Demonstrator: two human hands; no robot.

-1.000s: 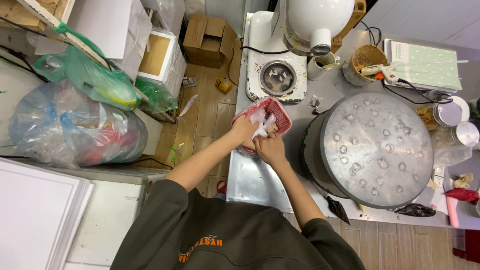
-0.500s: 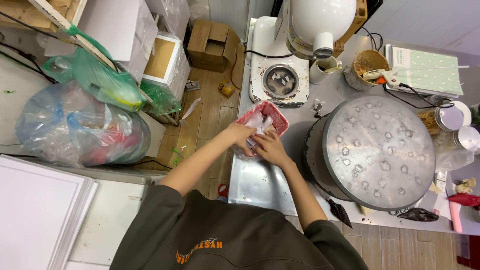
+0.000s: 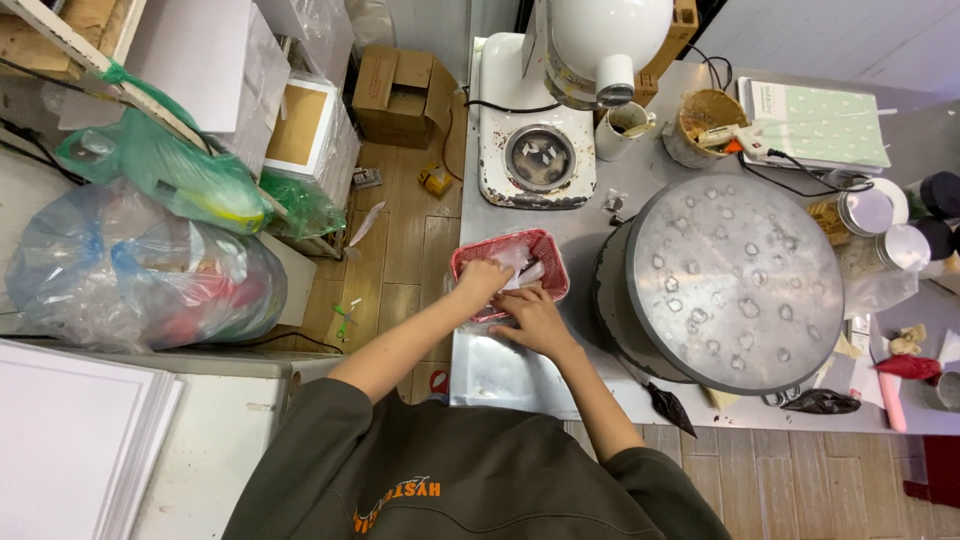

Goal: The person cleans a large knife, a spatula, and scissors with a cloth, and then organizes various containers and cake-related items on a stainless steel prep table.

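Left hand (image 3: 482, 281) curled inside the red basket (image 3: 510, 272), fingers pinching white plastic wrappers (image 3: 518, 262). Right hand (image 3: 530, 318) spread flat at the basket's near rim. Basket at the table's (image 3: 520, 375) left edge, beside the round metal griddle (image 3: 738, 280).

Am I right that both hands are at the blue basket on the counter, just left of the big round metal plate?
Not quite: the basket is red, not blue, as the head view shows. The rest holds: the left hand and right hand are both at it on the counter, just left of the big round metal plate.
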